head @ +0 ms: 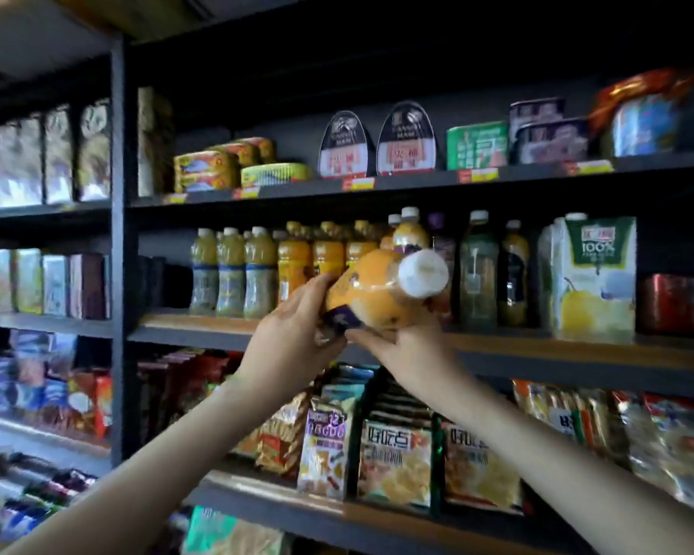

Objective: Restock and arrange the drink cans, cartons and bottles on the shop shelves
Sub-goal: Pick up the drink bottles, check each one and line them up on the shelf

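Mid-frame, left hand and right hand grip a tilted juice bottle (not yet shelved); the drinks shelf looks nearly full.

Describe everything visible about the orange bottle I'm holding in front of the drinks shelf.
The orange juice bottle is clear plastic, holding cloudy orange drink, with a wide white cap on and a dark purple label round its lower body. It is tilted almost sideways, cap up and right toward the camera, held off the shelf in front of the other bottles. The left hand grips its lower body; the right hand holds it from beneath.
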The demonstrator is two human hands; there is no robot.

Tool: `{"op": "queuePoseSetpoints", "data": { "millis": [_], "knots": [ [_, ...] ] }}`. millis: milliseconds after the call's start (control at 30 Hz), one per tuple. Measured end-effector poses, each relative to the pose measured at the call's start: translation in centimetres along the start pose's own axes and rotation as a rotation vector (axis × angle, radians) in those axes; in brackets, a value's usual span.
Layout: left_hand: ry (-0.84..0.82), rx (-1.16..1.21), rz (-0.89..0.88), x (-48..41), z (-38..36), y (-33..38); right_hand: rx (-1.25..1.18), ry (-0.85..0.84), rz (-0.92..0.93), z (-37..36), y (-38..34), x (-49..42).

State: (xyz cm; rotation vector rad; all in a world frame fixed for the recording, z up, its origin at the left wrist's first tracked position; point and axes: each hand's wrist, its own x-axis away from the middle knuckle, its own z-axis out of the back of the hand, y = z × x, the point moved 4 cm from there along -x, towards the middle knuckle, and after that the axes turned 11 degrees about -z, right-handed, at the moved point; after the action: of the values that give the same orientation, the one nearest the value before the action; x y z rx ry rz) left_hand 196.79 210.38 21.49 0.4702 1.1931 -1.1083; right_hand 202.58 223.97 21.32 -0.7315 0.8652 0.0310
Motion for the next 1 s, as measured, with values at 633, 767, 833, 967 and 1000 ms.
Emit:
{"op": "queuePoseSetpoints", "data": {
  "millis": [633, 767, 833, 967, 1000],
  "knots": [
    [-0.123, 0.225, 0.149, -6.5, -13.8, -9.3, 0.578, 0.208, -0.181, 3.7, 8.5, -11.8],
    [-0.142, 0.167, 0.209, -6.8, -15.4, -9.5, 0.631, 0.125, -0.206, 4.0, 9.5, -12.2],
    [-0.174, 0.178, 0.254, -6.9, -16.3, -9.9, 0.644, 0.131, -0.21, 4.8, 9.8, -12.3],
    [-0.306, 0.268, 0.284, -8.0, -17.8, -10.3, 0.681, 0.174, -0.216, 6.8, 10.8, -12.3],
    [-0.376, 0.25, 0.279, -8.3, -18.2, -10.4, 0.694, 0.185, -0.22, 7.5, 11.1, -12.3]
  ]
}}
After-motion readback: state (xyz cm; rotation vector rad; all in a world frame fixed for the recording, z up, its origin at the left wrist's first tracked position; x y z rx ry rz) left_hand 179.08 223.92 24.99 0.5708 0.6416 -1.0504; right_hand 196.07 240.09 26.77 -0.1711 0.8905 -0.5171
